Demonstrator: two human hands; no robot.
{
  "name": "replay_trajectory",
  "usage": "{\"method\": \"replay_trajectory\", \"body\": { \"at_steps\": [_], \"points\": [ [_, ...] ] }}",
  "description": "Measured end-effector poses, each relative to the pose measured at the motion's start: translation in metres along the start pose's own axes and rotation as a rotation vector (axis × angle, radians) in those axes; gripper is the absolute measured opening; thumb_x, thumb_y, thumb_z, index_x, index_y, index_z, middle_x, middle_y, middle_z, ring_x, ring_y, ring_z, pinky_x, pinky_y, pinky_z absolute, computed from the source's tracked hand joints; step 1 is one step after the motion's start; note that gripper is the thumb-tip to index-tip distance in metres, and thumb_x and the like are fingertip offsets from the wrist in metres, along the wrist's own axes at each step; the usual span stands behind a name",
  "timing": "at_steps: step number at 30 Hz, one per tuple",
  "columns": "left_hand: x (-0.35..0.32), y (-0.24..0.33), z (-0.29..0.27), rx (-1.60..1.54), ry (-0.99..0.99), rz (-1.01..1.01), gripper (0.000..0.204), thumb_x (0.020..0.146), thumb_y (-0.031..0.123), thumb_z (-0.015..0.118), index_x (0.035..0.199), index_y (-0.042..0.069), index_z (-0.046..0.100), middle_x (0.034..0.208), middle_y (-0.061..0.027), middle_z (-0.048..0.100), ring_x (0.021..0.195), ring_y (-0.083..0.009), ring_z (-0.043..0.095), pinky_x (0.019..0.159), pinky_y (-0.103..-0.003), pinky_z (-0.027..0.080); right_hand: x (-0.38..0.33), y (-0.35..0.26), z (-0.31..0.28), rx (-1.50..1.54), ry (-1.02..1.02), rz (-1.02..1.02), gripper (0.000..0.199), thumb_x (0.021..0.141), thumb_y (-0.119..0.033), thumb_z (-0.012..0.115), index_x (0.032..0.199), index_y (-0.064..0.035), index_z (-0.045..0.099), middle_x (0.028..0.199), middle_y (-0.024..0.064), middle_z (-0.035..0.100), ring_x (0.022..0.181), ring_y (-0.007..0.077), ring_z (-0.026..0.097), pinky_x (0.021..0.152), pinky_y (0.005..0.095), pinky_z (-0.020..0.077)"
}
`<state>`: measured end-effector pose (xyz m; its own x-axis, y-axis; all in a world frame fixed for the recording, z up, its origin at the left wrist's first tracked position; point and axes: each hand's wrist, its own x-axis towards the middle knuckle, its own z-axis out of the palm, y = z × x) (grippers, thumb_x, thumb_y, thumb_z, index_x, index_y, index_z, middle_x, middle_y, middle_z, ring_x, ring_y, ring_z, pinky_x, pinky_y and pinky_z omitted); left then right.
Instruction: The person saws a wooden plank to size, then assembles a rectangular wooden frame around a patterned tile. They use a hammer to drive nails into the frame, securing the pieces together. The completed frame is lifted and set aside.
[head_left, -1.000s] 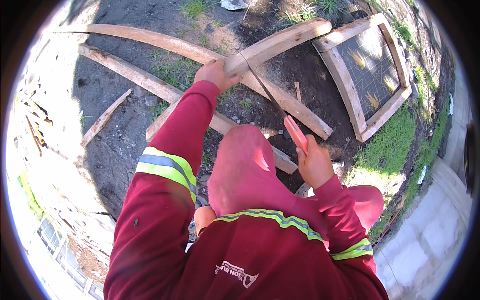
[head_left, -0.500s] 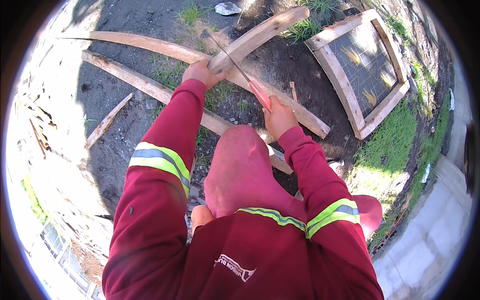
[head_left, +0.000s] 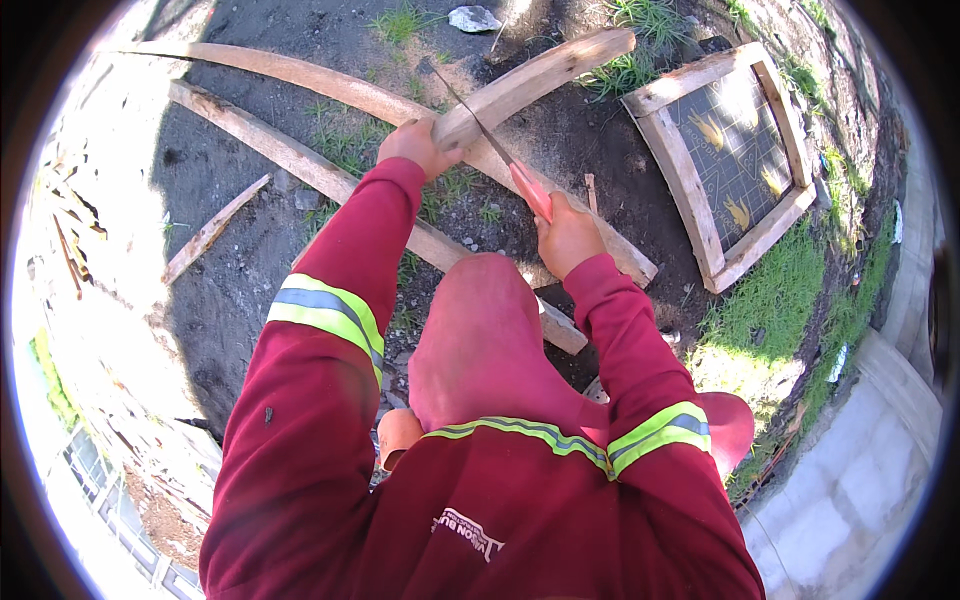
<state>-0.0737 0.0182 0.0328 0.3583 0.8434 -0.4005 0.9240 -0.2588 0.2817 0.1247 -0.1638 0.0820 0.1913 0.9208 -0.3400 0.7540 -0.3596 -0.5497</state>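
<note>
My left hand (head_left: 415,150) is closed around the near end of a short wooden board (head_left: 550,80). That board lies slantwise over a long wooden plank (head_left: 290,82) on the ground. My right hand (head_left: 570,238) grips the red handle of a handsaw (head_left: 530,192). The saw's thin dark blade crosses the short board just right of my left hand, its tip pointing away past the board's far edge. My bent knee (head_left: 478,310), in reddish trousers, is close below both hands.
A second long plank (head_left: 270,140) runs below the first, passing by my knee. A wooden frame with a dark printed panel (head_left: 690,180) lies at the right. A wood strip (head_left: 215,230) lies left, a pale stone (head_left: 474,19) at the far side, and concrete (head_left: 850,480) at lower right.
The whole view has shifted slightly. Both hands keep their holds, and the saw blade still crosses the short board in nearly the same place.
</note>
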Motion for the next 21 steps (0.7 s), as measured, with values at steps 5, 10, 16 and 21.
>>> {"method": "replay_trajectory", "body": {
  "at_steps": [5,10,16,21],
  "points": [
    [0.008,-0.002,-0.005,-0.025,-0.024,0.002,0.071,0.069,0.059,0.068,0.115,0.005,0.062,0.103,-0.0169,0.067,0.096,-0.0341,0.065,0.086,-0.042,0.051,-0.110,0.011,-0.068,-0.045,-0.108,0.082,0.023,0.085,-0.014,0.062,0.099,-0.0027,0.049,0.074,0.0255,0.063,0.072,0.0449,0.064,0.064,0.0526,0.0505],
    [0.005,0.000,-0.002,-0.008,0.012,-0.014,0.068,0.069,0.056,0.070,0.111,0.003,0.064,0.102,-0.0182,0.067,0.097,-0.0340,0.064,0.086,-0.042,0.051,-0.019,-0.011,-0.027,-0.020,-0.060,0.048,0.021,0.086,-0.015,0.061,0.099,-0.0017,0.050,0.075,0.0269,0.063,0.074,0.0461,0.063,0.066,0.0537,0.0503],
    [0.004,0.001,-0.008,-0.030,0.024,0.014,0.068,0.069,0.055,0.071,0.112,0.002,0.064,0.101,-0.0186,0.067,0.097,-0.0339,0.064,0.087,-0.042,0.050,-0.004,-0.015,-0.014,0.007,-0.046,0.038,0.021,0.087,-0.016,0.060,0.098,-0.0012,0.050,0.076,0.0283,0.063,0.075,0.0473,0.063,0.067,0.0537,0.0505],
    [0.006,-0.003,-0.003,-0.068,-0.006,-0.001,0.068,0.069,0.053,0.072,0.113,0.003,0.063,0.102,-0.0186,0.067,0.097,-0.0341,0.064,0.086,-0.043,0.050,-0.093,-0.014,-0.078,-0.041,-0.121,0.110,0.024,0.084,-0.013,0.064,0.100,-0.0031,0.049,0.073,0.0259,0.063,0.073,0.0454,0.063,0.065,0.0518,0.0512]
  ]
}}
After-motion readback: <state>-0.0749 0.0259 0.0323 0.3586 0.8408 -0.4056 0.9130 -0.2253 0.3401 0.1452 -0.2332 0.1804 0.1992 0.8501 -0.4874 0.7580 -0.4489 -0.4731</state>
